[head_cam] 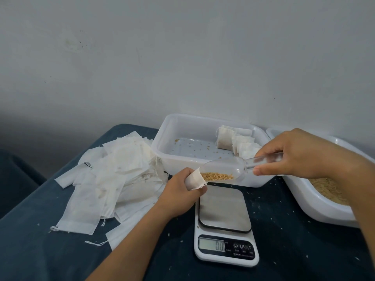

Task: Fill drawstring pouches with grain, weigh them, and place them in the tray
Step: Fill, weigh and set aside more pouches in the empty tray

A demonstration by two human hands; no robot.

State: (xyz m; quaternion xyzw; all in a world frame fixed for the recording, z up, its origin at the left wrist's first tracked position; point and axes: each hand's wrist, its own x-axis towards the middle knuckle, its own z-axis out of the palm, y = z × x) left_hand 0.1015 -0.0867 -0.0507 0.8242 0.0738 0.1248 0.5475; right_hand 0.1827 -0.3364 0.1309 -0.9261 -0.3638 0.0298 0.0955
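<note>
A blue-covered table [40, 250] carries a white tray [162, 147] and a scale [225, 226]. Above the scale's platform, the right hand [300, 155] pinches a clear scoop [227, 169] of grain [217, 176], tipped toward the pouch [195, 178] gripped in the left hand's [180, 189] curled fingers.

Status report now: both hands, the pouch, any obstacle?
Left hand grips open pouch. Right hand pinches scoop of grain at pouch mouth. Scale bare, reads zero. Nothing in the way.
</note>
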